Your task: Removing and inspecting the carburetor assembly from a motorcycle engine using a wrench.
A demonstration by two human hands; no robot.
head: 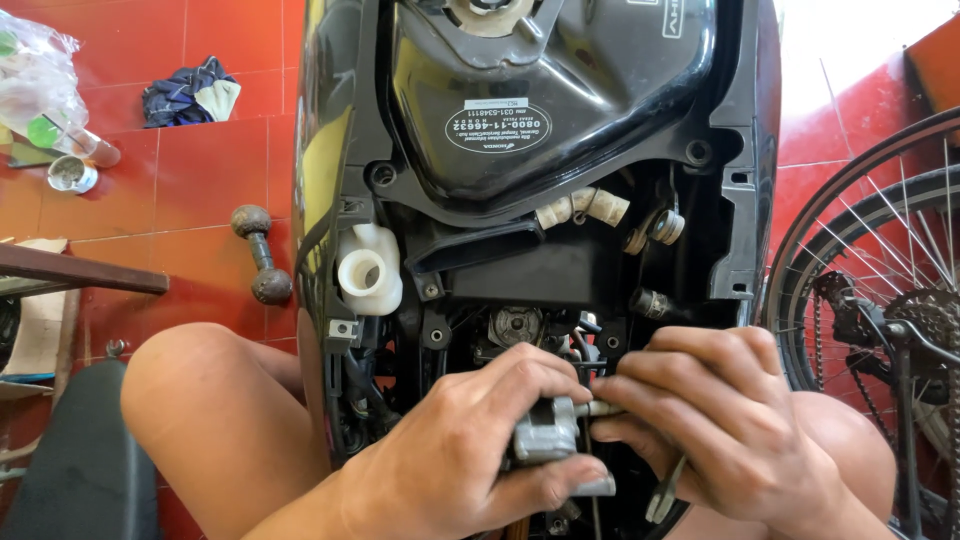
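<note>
Left hand [455, 455]: closed around a small grey metal part [548, 437], gripped between thumb and fingers, low in the opened body of the scooter [560, 200].
Right hand [715, 420]: closed, fingers curled; a thin metal nozzle [600, 408] sticking out of the grey part is pinched at the fingertips, and a dark-handled tool [665, 490] is tucked under the palm.
Grey metal part: held between the two hands, just in front of the engine bay; whether it is joined to anything beneath cannot be told, since the fingers cover its underside.
Just above the hands: a round metal fitting [515, 325] and loose wires are seen in the open bay.
Up and to the left of the hands: a white plastic filler neck [368, 270] is seen with no cap on it.
Farther above: the black seat bucket [550, 90] is exposed, with pale hoses [585, 207] under its lower edge.
Stage of the work: the covers are judged to be already off, with the inner parts laid bare; the grey part is in hand, and nothing shows reassembly begun.
Left of the hands: a bare knee [200, 400], and beyond it a dumbbell [262, 252] on the red tiled floor [200, 170], a crumpled cloth [190, 92] farther off.
Right of the hands: a bicycle wheel [880, 300] with chain and sprockets is standing close by.
</note>
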